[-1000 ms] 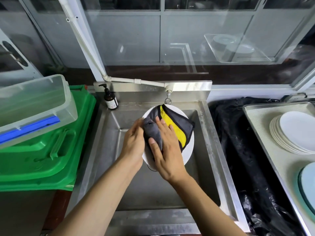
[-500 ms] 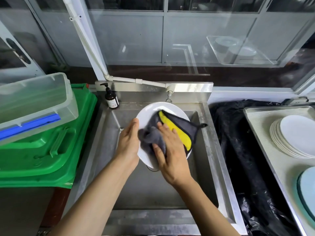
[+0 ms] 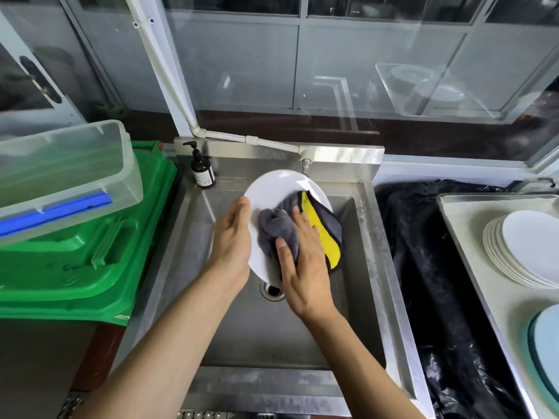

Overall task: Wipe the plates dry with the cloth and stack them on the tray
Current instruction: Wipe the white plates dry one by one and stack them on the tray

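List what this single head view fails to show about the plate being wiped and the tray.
- Plate: underside faces away; lower face covered by cloth and right hand.
- Left hand: fingers behind the plate, grip unseen.
- Tray: cut off by right edge.
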`<state>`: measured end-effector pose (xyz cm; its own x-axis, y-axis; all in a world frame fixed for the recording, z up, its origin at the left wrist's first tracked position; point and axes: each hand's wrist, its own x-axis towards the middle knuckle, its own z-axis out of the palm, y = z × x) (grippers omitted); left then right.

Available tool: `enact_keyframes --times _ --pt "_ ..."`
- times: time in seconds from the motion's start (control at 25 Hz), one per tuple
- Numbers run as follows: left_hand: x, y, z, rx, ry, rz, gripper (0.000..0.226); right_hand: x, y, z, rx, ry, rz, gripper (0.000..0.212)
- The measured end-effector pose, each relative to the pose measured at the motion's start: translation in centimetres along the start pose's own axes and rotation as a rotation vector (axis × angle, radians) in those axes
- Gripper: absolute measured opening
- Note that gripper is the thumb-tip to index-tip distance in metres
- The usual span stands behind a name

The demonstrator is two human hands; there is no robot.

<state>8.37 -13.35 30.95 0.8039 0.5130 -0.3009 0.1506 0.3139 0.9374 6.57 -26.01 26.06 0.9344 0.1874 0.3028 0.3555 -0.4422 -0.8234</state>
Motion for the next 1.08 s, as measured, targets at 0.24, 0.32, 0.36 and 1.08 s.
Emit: enact_keyframes --times 0.24,0.32,0.36,1.08 --pt "0.5 -0.1 -0.6 -0.019 0.012 -0.047 0.022 -1.9 -0.4 0.6 -0.044 -0.140 -0.239 0.053" --pt "0.9 -0.3 -0.8 -0.001 0.030 -0.031 0.020 -3.0 0.9 -0.3 -0.106 -0.175 -0.323 0.051" --pt "1.1 -0.3 -1.0 0.012 0.029 -0.026 0.018 -3.6 1.7 -0.7 -0.149 -0.181 -0.358 0.051" --pt "2.0 0.8 -0.8 -0.039 -0.044 -0.098 0.030 2.1 -0.7 0.2 -0.058 -0.176 -0.228 0.053"
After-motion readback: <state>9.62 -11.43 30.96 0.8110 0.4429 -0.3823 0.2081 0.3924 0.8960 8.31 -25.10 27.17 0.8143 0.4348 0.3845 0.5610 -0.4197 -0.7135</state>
